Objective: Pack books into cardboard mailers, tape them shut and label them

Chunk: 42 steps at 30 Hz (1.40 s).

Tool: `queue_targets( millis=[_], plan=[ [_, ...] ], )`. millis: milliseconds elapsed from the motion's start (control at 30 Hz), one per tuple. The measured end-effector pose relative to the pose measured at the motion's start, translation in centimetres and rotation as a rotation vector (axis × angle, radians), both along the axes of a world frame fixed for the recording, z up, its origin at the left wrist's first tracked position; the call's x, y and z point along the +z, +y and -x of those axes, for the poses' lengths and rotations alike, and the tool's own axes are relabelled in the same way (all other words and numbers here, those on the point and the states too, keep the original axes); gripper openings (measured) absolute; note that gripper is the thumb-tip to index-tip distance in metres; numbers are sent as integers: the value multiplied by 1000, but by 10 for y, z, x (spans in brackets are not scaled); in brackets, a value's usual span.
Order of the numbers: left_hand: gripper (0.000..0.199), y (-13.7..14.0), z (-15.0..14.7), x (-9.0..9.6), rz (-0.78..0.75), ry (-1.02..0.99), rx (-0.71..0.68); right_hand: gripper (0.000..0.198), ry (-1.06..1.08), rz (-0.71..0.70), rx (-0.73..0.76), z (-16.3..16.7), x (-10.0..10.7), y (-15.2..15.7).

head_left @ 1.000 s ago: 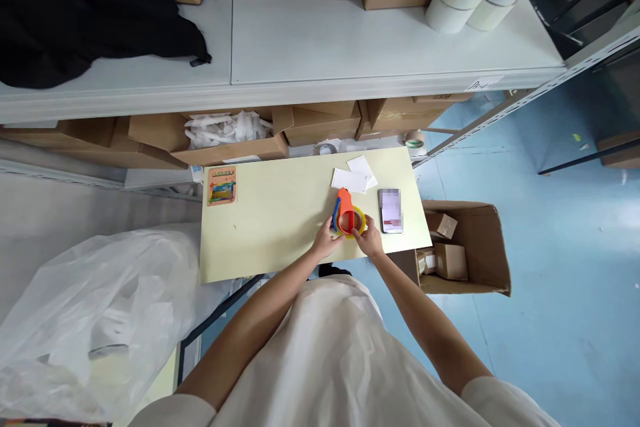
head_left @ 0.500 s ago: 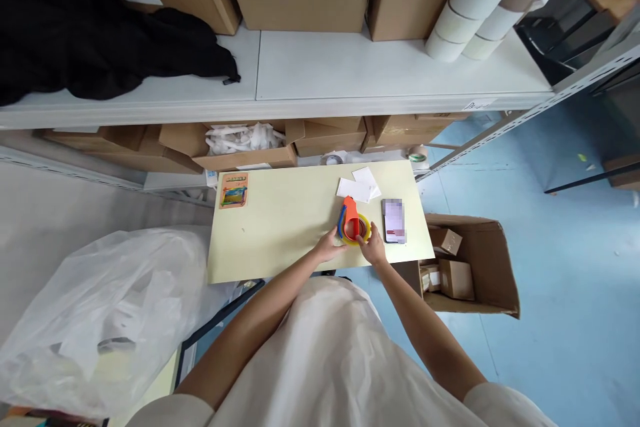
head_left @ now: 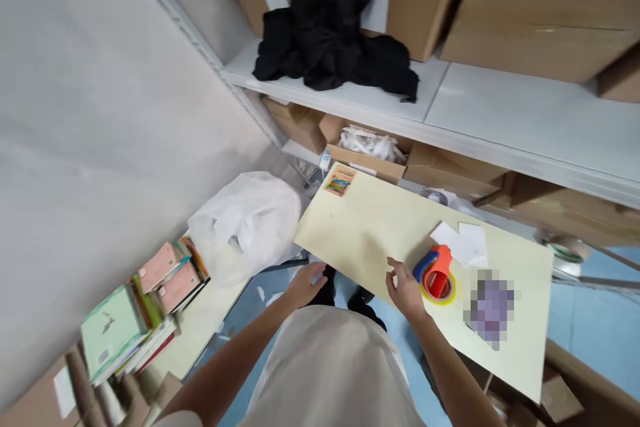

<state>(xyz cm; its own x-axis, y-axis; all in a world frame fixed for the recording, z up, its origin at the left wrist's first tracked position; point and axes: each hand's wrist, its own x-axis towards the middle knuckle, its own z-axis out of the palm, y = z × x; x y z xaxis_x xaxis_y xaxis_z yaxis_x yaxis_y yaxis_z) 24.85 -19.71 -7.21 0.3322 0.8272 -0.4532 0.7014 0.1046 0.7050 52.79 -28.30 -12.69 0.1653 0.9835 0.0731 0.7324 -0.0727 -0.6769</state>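
Observation:
My left hand (head_left: pixel 305 285) hangs in the air just off the front edge of the pale yellow table (head_left: pixel 370 227), holding nothing, its fingers apart. Over that same edge, my right hand (head_left: pixel 404 288) is empty too, with fingers loosely spread. Just right of it lies a red tape dispenser (head_left: pixel 442 260) with yellow and blue tape rolls around it. White paper slips (head_left: pixel 463 243) lie behind the dispenser. To its right is a phone (head_left: pixel 493 310), partly blurred out. An orange picture card (head_left: pixel 341 181) sits at the table's far left corner.
A white plastic bag (head_left: pixel 250 220) and stacked books (head_left: pixel 113 327) are on a surface at left. Behind the table stands a shelf (head_left: pixel 525 120) with cardboard boxes (head_left: pixel 545 20) and black cloth (head_left: pixel 335 33). An open carton (head_left: pixel 600 380) is below at right.
Both hands have let go of the tape dispenser, which now lies on the table. They have moved left and apart. The view has turned left, bringing the wall and books into sight.

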Motion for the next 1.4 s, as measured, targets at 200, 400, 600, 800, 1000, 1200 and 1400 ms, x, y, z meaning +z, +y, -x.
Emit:
queue_targets(
  millis=[200,400,600,800,1000,1200,1400],
  plan=[
    [33,24,111,25,-296,194,359,30,-61,28,347,77,18,62],
    [21,61,206,20,-95,-18,783,24,-176,-134,577,197,60,142],
    [28,98,237,-8,381,-795,1359,21,-338,-149,919,339,85,193],
    [16,122,249,-19,217,-854,1483,20,-374,64,963,385,80,199],
    [11,97,246,12,-390,-674,1008,46,225,185,628,365,109,206],
    [12,76,211,52,-1143,-427,1,74,851,335,486,346,161,194],
    [33,70,195,56,-1212,-328,-227,35,705,186,235,324,178,194]
  ],
)
